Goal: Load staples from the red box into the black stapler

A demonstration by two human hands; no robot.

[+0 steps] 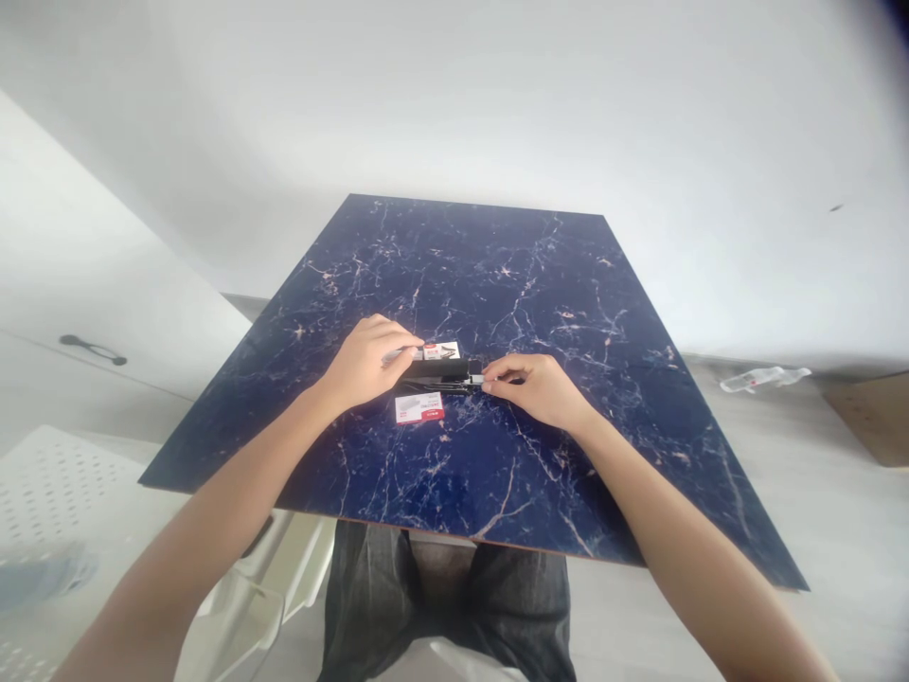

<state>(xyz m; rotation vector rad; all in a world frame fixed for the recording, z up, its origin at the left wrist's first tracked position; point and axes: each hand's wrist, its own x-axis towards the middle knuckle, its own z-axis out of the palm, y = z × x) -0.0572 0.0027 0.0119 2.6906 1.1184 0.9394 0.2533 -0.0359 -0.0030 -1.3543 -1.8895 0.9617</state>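
A black stapler lies sideways near the middle of the table, its long parts swung apart. My left hand has its fingers closed around the stapler's left end. At the opposite end, my right hand pinches a small silvery strip, which looks like staples, between thumb and fingertips. The strip is against the stapler's magazine; whether it is inside cannot be made out. Just behind the stapler sits a small white-and-red box, partly hidden by my left hand. Another white-and-red box lies in front.
The dark blue marbled table has its front edge at my lap. On the floor to the right lie clear plastic bottles beside a cardboard box. A white perforated chair stands at the left, near a white cabinet with a dark handle.
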